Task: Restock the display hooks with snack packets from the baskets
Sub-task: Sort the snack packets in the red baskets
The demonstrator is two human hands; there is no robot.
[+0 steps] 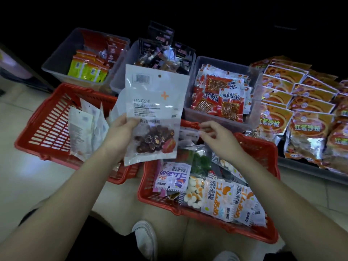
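Floor: pale tile (22, 185), dim light, darkness above – no display hooks in view, so the distance to carry stock cannot be judged.
Orange packets: stacked in rows (305, 129) on a low ledge at the right, well apart from both hands.
Right red basket: (263, 153) nearest the person, heaped with mixed packets (216, 194) lying loose over one another; pulling one from underneath could drag its neighbours over the rim.
Left red basket: (47, 125) beside it, a few white packets (84, 127) leaning at its right end.
Grey bins: three in a row (58, 59) behind the baskets, each with its own kind of snack.
White packet: (156, 102) held upright above the gap between the baskets, dark round snacks showing in its clear window.
Left hand: (120, 132) grips that packet by its lower left edge, thumb on the front; the tall top is unsupported and may flop when offered to a hook.
Right hand: (218, 142) over the far end of the right basket, fingers curled near a clear packet – cannot tell whether it pinches anything.
Hang hole: (159, 76) small, near the top edge; in this light a missed hook likely means a dropped packet or a torn header.
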